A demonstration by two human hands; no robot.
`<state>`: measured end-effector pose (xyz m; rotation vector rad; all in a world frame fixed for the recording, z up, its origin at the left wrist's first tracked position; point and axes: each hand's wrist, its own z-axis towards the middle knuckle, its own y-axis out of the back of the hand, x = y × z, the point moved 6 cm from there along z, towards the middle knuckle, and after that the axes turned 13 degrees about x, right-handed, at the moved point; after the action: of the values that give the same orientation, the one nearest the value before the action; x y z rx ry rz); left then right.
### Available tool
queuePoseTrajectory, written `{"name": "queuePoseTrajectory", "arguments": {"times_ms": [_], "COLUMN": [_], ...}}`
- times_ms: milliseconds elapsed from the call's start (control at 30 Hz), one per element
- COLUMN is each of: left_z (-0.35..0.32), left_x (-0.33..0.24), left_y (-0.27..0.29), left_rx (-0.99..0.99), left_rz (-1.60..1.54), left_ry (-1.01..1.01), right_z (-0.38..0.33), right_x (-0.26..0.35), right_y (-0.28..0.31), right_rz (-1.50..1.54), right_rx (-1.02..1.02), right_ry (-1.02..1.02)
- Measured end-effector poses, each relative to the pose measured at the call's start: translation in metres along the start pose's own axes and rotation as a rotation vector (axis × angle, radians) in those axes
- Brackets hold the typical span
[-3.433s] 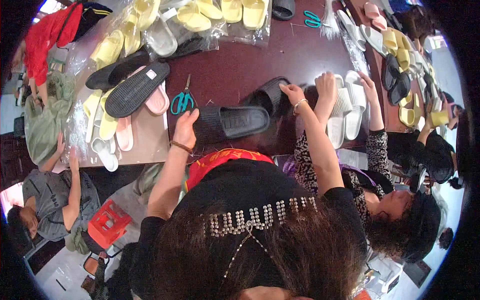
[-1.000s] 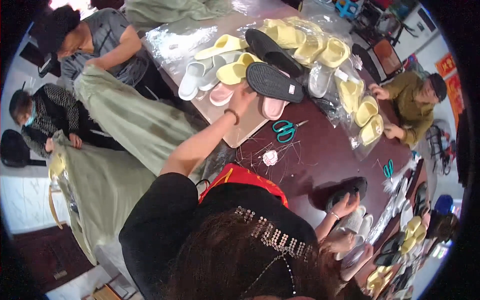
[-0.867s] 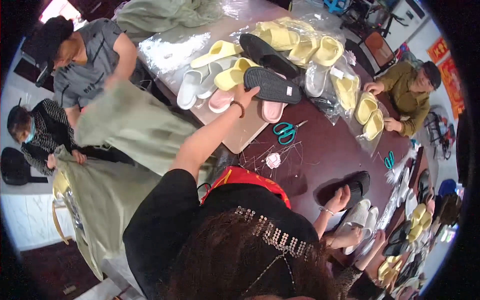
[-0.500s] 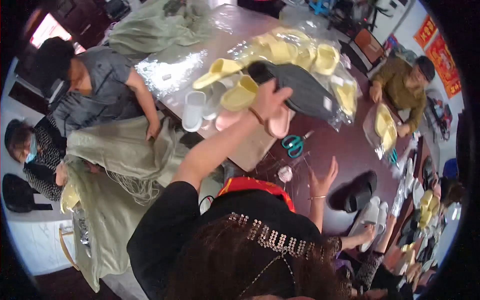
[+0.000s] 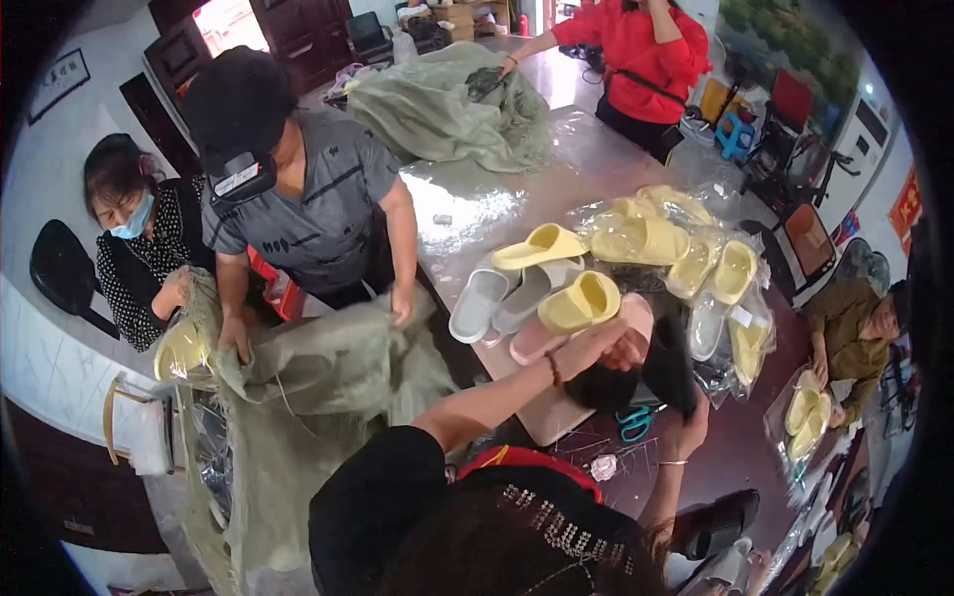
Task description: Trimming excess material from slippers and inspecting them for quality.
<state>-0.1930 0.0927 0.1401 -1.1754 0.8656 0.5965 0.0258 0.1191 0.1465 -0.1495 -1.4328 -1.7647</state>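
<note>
Two black slippers are between my hands over the table, partly blurred. My left hand [image 5: 594, 346], a dark bracelet on its wrist, grips the black slipper [image 5: 602, 387] on the left, its fingers curled at the slipper's upper end. My right hand [image 5: 686, 425] holds the lower end of the other black slipper [image 5: 672, 366], which stands tilted upright. Just past my left hand are a yellow slipper [image 5: 580, 304], pink slippers [image 5: 530, 343] and grey slippers [image 5: 481, 306]. Teal-handled scissors [image 5: 634, 424] lie below the black slippers, partly covered.
Yellow slippers in clear bags [image 5: 641, 238] spread along the far right. More black slippers [image 5: 717, 524] lie by my right forearm. At left, a person in grey [image 5: 328, 199] handles a green woven sack [image 5: 328, 363]. A person in red [image 5: 636, 60] stands at the far end.
The view has swung, bringing the person in red into sight. The black slipper in my left hand has come down nearer, and my right hand, open before, now holds a black slipper.
</note>
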Motion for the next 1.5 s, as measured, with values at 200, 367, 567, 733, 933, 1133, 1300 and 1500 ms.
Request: {"name": "queuePoseTrajectory", "arguments": {"times_ms": [200, 367, 567, 733, 933, 1133, 1300, 1500], "left_z": [-0.039, -0.018, -0.001, 0.000, 0.003, 0.023, 0.010, 0.003], "left_x": [0.124, 0.175, 0.065, 0.139, 0.170, 0.211, 0.203, 0.190], "left_y": [0.030, 0.087, 0.004, -0.003, -0.032, -0.008, -0.005, -0.027], "left_rx": [-0.133, -0.226, -0.280, -0.182, 0.025, -0.293, -0.306, -0.215], "left_rz": [0.276, 0.746, 0.545, -0.251, -0.596, 0.140, 0.434, 0.163], "left_ry": [0.359, 0.326, -0.081, 0.253, 0.102, 0.191, 0.231, 0.212], "right_z": [-0.008, -0.005, -0.006, -0.030, -0.041, -0.090, -0.153, -0.188], "right_x": [-0.041, -0.012, 0.001, -0.015, -0.021, -0.126, -0.154, -0.201], "right_y": [-0.015, 0.006, 0.009, -0.003, 0.013, 0.027, 0.029, 0.004], "right_rz": [0.914, 1.086, 1.492, 1.652, 1.424, 1.455, 1.202, 1.333], "right_rx": [-0.063, 0.061, 0.262, 0.304, -0.009, 0.066, -0.114, -0.209], "right_ry": [-0.250, -0.174, -0.247, -0.469, -0.628, -0.749, -0.868, -0.880]}}
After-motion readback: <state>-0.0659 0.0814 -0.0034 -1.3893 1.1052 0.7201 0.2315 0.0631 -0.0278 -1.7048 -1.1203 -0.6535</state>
